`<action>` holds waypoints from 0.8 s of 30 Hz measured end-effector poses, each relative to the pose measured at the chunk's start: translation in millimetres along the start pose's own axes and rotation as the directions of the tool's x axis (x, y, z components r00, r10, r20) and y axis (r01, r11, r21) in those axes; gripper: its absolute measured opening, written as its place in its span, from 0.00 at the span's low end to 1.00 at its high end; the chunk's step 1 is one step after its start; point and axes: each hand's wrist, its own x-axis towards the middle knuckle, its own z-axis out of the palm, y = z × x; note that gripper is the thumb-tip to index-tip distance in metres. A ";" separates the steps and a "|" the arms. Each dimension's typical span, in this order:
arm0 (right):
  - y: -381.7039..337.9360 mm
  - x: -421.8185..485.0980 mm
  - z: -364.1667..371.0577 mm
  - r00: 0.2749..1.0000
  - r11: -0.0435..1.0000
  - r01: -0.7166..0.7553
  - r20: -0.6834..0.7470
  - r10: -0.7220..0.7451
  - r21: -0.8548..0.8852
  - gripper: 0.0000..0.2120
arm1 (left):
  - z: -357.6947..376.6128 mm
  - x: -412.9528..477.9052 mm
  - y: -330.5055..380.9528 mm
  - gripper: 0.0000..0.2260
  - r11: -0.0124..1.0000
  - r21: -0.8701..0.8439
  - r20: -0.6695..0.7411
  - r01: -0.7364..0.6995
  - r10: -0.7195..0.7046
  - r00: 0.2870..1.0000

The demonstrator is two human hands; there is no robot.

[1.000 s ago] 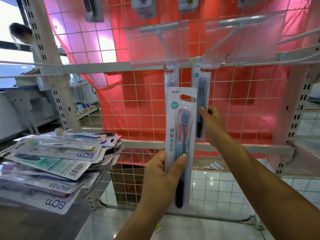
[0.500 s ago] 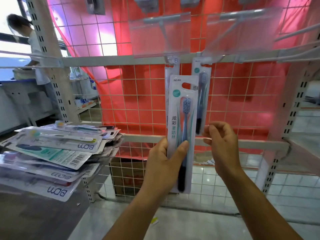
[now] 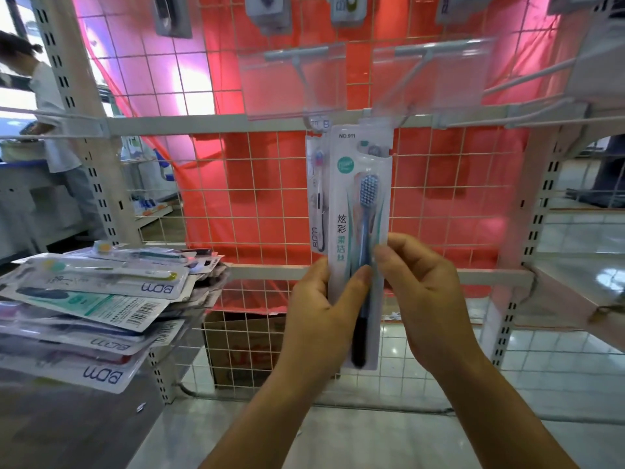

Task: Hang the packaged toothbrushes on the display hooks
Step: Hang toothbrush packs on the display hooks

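While the white wire grid rack [image 3: 236, 184] fills the view, a pile of packaged toothbrushes [image 3: 98, 299] lies at left. Both hands pinch one upright toothbrush pack [image 3: 359, 211] just under the display hooks [image 3: 365, 115]: left hand [image 3: 321, 319] gripping its lower edge, right hand [image 3: 422, 299] its side.

Held toothbrush pack [image 3: 360, 231] is covering most of the pack hanging directly behind it; only a sliver of that one [image 3: 373, 148] is peeking out near the top. Left hand [image 3: 321, 319] and right hand [image 3: 426, 299] are hiding the held pack's lower edges. Whether its hang hole is sitting on a hook is not showing, since the clear label holder [image 3: 294, 82] above the pack is blurring that spot. Packages [image 3: 267, 8] above the label holder are being cut off by the top edge. Small print on the pack pile [image 3: 101, 299], left of the held pack, is reading too small.
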 end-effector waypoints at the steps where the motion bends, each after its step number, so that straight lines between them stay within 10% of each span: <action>1: -2.5 -1.2 0.6 1.000 1.000 0.005 -0.001 -0.005 -0.009 0.10 | 0.2 -1.5 1.9 0.13 1.000 -0.008 0.008 -0.006 0.006 1.000; 24: -24.3 13.8 -15.4 0.995 0.997 0.069 -0.072 -0.067 0.021 0.10 | 9.4 1.9 8.3 0.07 0.999 0.039 0.107 0.001 -0.006 0.994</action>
